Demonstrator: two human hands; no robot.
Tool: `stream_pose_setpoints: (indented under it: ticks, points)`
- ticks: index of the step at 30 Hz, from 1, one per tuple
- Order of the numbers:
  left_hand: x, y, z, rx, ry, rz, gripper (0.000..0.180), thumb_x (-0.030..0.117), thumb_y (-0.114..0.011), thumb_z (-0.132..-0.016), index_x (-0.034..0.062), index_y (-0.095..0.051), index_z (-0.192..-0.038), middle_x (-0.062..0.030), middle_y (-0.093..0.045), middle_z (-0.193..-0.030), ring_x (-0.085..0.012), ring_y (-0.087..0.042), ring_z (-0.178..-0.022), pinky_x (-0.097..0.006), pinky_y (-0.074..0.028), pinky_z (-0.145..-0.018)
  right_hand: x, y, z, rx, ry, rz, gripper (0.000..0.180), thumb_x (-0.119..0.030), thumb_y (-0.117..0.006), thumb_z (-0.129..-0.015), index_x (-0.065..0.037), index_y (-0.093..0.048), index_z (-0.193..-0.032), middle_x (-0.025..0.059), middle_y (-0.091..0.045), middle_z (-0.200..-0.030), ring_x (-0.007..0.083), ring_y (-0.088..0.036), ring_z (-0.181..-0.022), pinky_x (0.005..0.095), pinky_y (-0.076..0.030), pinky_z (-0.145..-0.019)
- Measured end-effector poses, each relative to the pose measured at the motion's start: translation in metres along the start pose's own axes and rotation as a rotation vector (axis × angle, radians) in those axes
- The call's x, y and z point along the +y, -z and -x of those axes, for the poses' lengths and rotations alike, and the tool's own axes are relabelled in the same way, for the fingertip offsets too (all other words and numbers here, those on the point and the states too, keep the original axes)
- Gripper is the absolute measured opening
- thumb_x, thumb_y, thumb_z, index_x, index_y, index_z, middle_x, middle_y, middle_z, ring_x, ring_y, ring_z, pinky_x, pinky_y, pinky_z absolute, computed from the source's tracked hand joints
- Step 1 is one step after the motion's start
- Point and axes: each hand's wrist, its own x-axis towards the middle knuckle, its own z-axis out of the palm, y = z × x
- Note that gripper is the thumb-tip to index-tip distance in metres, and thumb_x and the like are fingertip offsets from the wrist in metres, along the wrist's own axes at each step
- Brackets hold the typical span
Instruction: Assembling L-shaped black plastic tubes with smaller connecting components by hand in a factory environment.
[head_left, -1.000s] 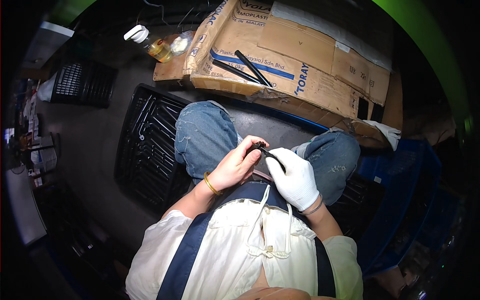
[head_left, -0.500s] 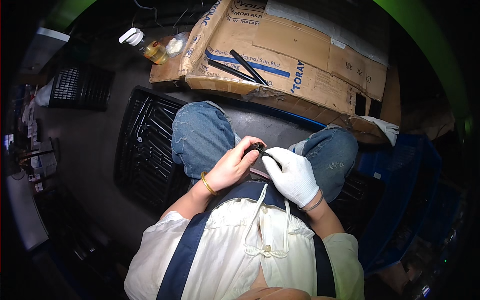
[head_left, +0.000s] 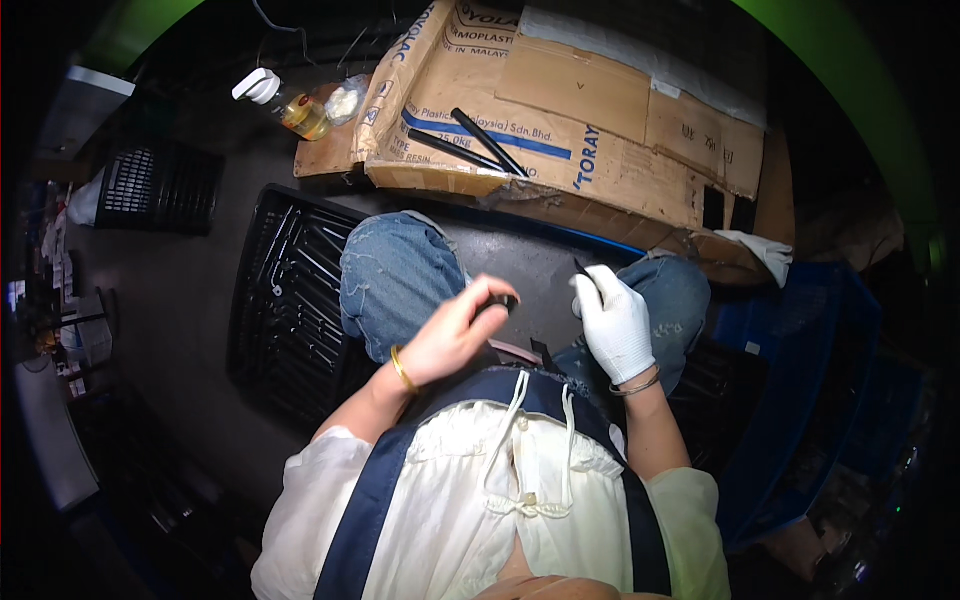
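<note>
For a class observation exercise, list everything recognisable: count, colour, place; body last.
Cardboard: several sheets, brown, upper middle
Rods: two, black, on cardboard
Bottle, bag: one each, clear, upper left
Loose glove: one, white, cardboard's right
Basket: one, black, far left
Parts tray: one, black, left
Bins: uncertain, blue, right
Dark pieces: two, black, one per hand
Bracelets: two, gold and silver, wrists
Shirt: one, white, lower middle
Knees: two, blue denim, middle
Left hand: one, bare, middle
Right hand: one, white-gloved, middle

Matt cardboard box (head_left: 570, 92), glossy tubes (head_left: 490, 143)
</note>
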Motion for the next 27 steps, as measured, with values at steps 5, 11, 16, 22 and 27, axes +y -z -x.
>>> stream_pose_setpoints:
  ticks: [5, 11, 16, 22, 27]
  points:
    - [0.027, -0.002, -0.021, 0.248, 0.084, -0.248, 0.026, 0.023, -0.053, -0.099, 0.0059, -0.053, -0.118, -0.0168, -0.060, -0.099, -0.0328, -0.063, -0.089, -0.037, -0.050, -0.077, -0.040, -0.026, 0.009, -0.011, 0.091, -0.671, 0.031, -0.011, -0.073, -0.085, -0.001, -0.061, -0.112, 0.0070, -0.068, -0.091, 0.0097, -0.063, -0.081, 0.0269, -0.051, -0.071]
    - [0.006, -0.017, -0.016, 0.220, -0.093, 0.204, 0.025, 0.022, -0.049, -0.100, 0.0028, -0.047, -0.117, -0.0066, -0.054, -0.100, -0.0135, -0.053, -0.090, -0.029, -0.043, -0.082, -0.042, -0.022, -0.004, -0.015, 0.314, -0.636, 0.019, -0.007, -0.070, -0.086, 0.000, -0.067, -0.104, 0.0107, -0.069, -0.091, 0.0128, -0.066, -0.078, 0.0265, -0.052, -0.069]
    - [-0.005, -0.020, -0.009, 0.053, -0.013, 0.811, 0.029, 0.030, -0.056, -0.093, 0.0063, -0.046, -0.105, -0.0021, -0.050, -0.096, -0.0086, -0.042, -0.085, -0.024, -0.036, -0.079, -0.050, 0.000, -0.003, -0.305, 0.390, -0.491, 0.024, -0.012, -0.070, -0.087, -0.001, -0.066, -0.108, 0.0137, -0.069, -0.095, 0.0226, -0.069, -0.082, 0.0332, -0.054, -0.073]
    - [-0.026, -0.018, -0.009, 0.214, -0.311, 0.521, 0.028, 0.029, -0.058, -0.090, 0.0051, -0.045, -0.096, -0.0074, -0.050, -0.089, -0.0130, -0.043, -0.079, -0.026, -0.037, -0.076, -0.063, -0.002, 0.026, -0.161, 0.124, -0.484, 0.012, -0.011, -0.054, -0.095, -0.002, -0.059, -0.101, 0.0174, -0.067, -0.089, 0.0313, -0.069, -0.078, 0.0376, -0.053, -0.067]
    - [-0.025, -0.020, -0.009, 0.274, -0.337, 0.447, 0.030, 0.030, -0.061, -0.087, 0.0049, -0.046, -0.094, -0.0076, -0.050, -0.089, -0.0130, -0.043, -0.079, -0.027, -0.037, -0.076, -0.061, -0.016, 0.034, -0.114, 0.278, -0.378, 0.011, -0.014, -0.056, -0.094, -0.007, -0.060, -0.101, 0.0189, -0.065, -0.080, 0.0387, -0.065, -0.070, 0.0441, -0.051, -0.059]
